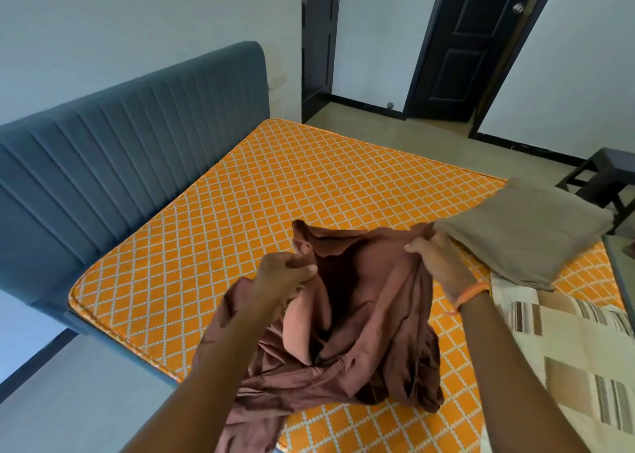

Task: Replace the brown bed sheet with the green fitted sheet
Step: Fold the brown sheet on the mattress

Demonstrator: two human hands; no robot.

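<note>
Brown sheet (357, 315) hangs bunched over the near part of the bare orange mattress (261, 191), and I have my left hand (281, 275) and right hand (436, 258) each gripping a fistful of its upper edge. Folded olive-grey fitted sheet (525, 229) lies just beyond my right hand, near a striped patchwork cover (563, 342). Outward I see the blue-grey headboard (130, 143), pale walls, tan floor (412, 133) and two dark doors (460, 43).

White walls (137, 23), blue headboard (137, 136) (ribbed), black doors (460, 47).
</note>
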